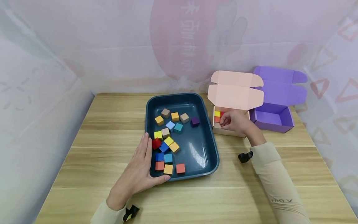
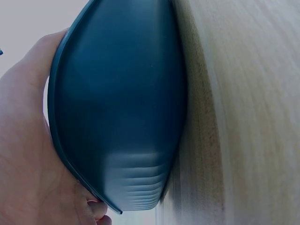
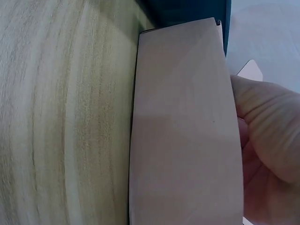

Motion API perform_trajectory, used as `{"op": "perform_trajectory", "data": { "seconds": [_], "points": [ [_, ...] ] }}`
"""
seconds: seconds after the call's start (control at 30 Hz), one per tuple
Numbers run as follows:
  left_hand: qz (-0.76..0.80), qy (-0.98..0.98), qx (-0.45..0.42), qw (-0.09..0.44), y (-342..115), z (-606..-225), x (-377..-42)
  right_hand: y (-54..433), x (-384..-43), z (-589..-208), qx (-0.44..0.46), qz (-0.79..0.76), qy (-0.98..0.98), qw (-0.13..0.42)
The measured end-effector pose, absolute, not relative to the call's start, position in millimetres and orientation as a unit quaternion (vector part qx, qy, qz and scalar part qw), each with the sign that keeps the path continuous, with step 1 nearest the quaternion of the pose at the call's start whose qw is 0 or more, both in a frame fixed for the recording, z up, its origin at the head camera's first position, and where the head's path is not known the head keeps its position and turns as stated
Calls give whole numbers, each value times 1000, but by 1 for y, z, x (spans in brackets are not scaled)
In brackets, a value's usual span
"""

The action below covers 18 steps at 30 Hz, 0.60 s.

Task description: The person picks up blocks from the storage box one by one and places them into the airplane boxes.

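My left hand [image 1: 139,168] rests on the near left corner of a dark blue tray [image 1: 208,133], fingers straight along the left rim and thumb on the front rim. In the left wrist view the palm lies against the tray's outer wall [image 2: 122,89]. Inside the tray lie several coloured cubes, among them a purple cube [image 1: 195,121] and a red cube [image 1: 156,143]. My right hand [image 1: 236,120] reaches into an open peach box [image 1: 227,131], its fingertips pinching a plain wooden cube [image 1: 217,125]. Beside it sit a yellow cube [image 1: 217,114] and an orange-red cube [image 1: 217,119]. The box's front wall [image 3: 187,122] hides the fingertips in the right wrist view.
An open purple box [image 1: 272,124] stands right of the peach box, its lid raised at the back. Both boxes are near the far right of the wooden table [image 1: 112,124]. Printed cloth [image 1: 126,46] hangs behind and at the sides.
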<state>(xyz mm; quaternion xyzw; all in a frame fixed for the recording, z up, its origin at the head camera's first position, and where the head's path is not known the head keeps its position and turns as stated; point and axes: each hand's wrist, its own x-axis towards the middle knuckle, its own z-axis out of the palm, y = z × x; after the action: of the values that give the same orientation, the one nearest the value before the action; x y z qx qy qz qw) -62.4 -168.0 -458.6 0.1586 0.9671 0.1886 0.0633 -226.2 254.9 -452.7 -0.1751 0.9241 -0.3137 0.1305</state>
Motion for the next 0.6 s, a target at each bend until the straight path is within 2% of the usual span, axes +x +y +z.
{"op": "perform_trajectory", "data": {
  "seconds": [0.6],
  "points": [
    [193,966,165,53,-170,-459,-61,264,-221,-457,-230,-319,913,112]
  ]
}}
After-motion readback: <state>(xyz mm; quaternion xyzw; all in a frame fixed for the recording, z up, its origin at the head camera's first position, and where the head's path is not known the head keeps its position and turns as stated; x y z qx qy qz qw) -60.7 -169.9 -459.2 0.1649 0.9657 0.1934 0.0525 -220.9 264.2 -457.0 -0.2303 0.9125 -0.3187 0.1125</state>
